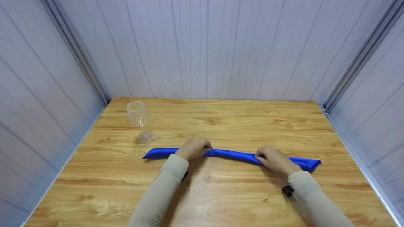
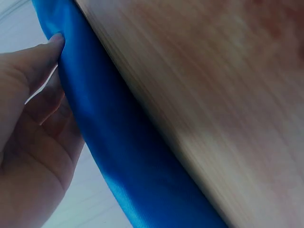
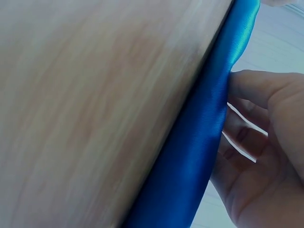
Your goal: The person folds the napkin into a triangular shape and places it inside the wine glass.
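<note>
A shiny blue cloth [image 1: 233, 154], folded or rolled into a long narrow strip, lies across the wooden table. My left hand [image 1: 195, 148] pinches its upper edge left of the strip's middle. Farther right, my right hand [image 1: 274, 159] pinches the same strip, thumb against the near side. In the left wrist view, the thumb presses the blue cloth [image 2: 99, 109] while the other fingers curl behind it. The right wrist view shows the thumb on the cloth [image 3: 194, 123] and fingers partly hidden behind. Both cloth ends stick out beyond the hands.
A clear stemmed wine glass [image 1: 138, 116] stands upright at the left, beyond the cloth's left end. The wooden table [image 1: 214, 195] is bounded by a white panelled wall [image 1: 205, 47] at the back and by side walls left and right.
</note>
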`<state>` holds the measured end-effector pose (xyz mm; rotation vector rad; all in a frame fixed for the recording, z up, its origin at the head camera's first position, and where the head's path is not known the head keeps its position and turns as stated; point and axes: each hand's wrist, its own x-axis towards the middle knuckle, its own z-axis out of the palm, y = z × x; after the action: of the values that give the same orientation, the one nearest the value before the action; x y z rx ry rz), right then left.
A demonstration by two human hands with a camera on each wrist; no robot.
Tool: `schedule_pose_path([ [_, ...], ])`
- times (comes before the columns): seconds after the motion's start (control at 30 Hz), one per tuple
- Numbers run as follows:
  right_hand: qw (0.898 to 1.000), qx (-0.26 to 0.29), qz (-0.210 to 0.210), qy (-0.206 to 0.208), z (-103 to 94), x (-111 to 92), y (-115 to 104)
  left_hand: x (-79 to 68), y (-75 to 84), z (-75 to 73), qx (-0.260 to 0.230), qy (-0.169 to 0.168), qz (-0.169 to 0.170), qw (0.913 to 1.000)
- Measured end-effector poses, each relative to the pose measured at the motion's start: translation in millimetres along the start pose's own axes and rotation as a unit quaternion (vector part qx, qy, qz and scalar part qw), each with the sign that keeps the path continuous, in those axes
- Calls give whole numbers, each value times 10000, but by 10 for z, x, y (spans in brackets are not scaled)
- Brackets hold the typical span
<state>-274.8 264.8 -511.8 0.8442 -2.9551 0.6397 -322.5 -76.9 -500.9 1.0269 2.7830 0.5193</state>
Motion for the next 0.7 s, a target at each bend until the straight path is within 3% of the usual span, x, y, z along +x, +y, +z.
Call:
schedule_pose_path([
  [0.33, 9994, 202, 288, 33, 27, -16, 1, -4, -40, 22, -183, 245, 103, 9995],
  [0.53, 9996, -216, -121, 168, 25, -65, -51, -9, -69, 44, -343, 299, 109, 9989],
  [0.7, 9990, -424, -134, 6, 1, -121, -66, -21, -64, 28, -516, 313, 57, 9982],
])
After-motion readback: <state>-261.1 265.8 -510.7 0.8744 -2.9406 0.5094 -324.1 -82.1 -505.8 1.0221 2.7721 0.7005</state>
